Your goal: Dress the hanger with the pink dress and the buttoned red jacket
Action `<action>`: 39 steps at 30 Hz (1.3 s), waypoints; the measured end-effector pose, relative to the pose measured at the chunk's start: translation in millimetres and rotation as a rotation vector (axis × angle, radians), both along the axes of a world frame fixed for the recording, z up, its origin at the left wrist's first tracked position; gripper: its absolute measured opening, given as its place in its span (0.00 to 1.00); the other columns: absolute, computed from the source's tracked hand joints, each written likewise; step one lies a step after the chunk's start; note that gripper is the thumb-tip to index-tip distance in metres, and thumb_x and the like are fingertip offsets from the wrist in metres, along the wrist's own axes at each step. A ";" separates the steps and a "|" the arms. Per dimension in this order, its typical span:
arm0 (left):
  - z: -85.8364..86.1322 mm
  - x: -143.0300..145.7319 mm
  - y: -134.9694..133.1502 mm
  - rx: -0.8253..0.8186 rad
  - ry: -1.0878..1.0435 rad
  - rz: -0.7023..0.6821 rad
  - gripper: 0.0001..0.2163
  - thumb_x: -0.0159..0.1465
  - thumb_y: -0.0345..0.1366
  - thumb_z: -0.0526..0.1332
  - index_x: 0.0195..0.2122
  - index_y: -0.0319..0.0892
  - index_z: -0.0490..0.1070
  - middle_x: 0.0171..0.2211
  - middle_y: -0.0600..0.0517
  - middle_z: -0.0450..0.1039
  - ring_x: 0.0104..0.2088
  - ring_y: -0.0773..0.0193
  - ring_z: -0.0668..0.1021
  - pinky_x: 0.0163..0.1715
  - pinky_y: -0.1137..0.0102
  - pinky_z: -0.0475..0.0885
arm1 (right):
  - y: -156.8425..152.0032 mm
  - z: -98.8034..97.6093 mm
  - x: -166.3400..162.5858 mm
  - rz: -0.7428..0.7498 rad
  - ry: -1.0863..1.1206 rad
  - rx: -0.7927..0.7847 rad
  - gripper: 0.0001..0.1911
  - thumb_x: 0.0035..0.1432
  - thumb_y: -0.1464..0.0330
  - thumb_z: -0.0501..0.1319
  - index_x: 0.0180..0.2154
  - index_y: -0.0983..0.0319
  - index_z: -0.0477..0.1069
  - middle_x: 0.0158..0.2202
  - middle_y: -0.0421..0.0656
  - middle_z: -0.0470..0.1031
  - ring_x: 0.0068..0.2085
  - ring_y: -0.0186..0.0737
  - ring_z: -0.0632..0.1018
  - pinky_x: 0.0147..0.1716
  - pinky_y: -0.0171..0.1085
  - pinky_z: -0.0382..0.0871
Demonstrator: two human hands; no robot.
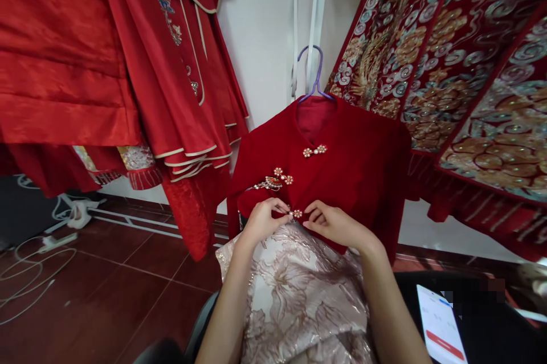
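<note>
A dark red velvet jacket (pixel 342 136) hangs in front of me on a purple hanger (pixel 317 82). Pearl-like flower clasps run down its front: one clasp (pixel 315 151) at the collar, another (pixel 284 176) by a fan-shaped ornament (pixel 272 183), and the lowest clasp (pixel 296 214) between my hands. My left hand (pixel 268 219) is closed in a pinch at the left end of that lowest clasp. My right hand (pixel 331 223), fingers bent together, grips the jacket's front edge just right of it. My fingers partly hide the clasp. Shiny floral fabric (pixel 294 290) lies below, across my lap.
Red garments with pale piping (pixel 179 90) hang on the left, and a heavily embroidered red garment (pixel 448 56) on the right. A lit phone (pixel 441 324) lies on a black surface at lower right. White cables (pixel 32 273) and a power strip (pixel 57 242) lie on the tiled floor.
</note>
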State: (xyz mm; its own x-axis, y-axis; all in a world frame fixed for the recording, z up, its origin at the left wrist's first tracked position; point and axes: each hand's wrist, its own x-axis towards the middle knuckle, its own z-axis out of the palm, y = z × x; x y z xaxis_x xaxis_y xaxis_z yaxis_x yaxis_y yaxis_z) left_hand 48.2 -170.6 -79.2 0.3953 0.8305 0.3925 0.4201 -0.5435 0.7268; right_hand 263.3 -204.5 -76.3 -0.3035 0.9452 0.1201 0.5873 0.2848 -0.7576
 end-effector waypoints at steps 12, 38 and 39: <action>4.8 -1.7 -4.0 -0.087 -0.031 -0.066 0.08 0.56 0.40 0.66 0.33 0.42 0.77 0.34 0.51 0.80 0.36 0.62 0.79 0.40 0.71 0.71 | 8.1 -2.3 -16.4 0.013 0.035 0.129 0.09 0.62 0.60 0.55 0.36 0.60 0.63 0.33 0.44 0.76 0.33 0.38 0.78 0.34 0.38 0.70; 2.2 47.0 58.7 -0.520 -1.022 -0.093 0.21 0.62 0.49 0.55 0.51 0.44 0.72 0.52 0.48 0.73 0.41 0.67 0.78 0.34 0.76 0.73 | -8.5 19.3 9.6 0.182 0.212 -0.054 0.09 0.63 0.60 0.55 0.36 0.59 0.60 0.31 0.41 0.75 0.34 0.36 0.78 0.39 0.40 0.73; -0.9 48.0 58.6 -0.508 -1.032 -0.082 0.21 0.61 0.48 0.57 0.51 0.44 0.72 0.52 0.48 0.74 0.42 0.66 0.78 0.35 0.75 0.73 | -7.9 18.6 9.6 0.182 0.213 -0.054 0.10 0.63 0.60 0.55 0.36 0.59 0.60 0.31 0.41 0.75 0.34 0.36 0.78 0.39 0.40 0.73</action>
State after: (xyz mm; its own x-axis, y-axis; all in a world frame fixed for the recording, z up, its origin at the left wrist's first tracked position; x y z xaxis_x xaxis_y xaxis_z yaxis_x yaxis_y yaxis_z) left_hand 96.3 -112.0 -80.1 0.1411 0.9719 0.1886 -0.5246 -0.0881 0.8468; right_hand 272.9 -212.4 -57.7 -0.4419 0.8844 0.1505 0.3564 0.3270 -0.8752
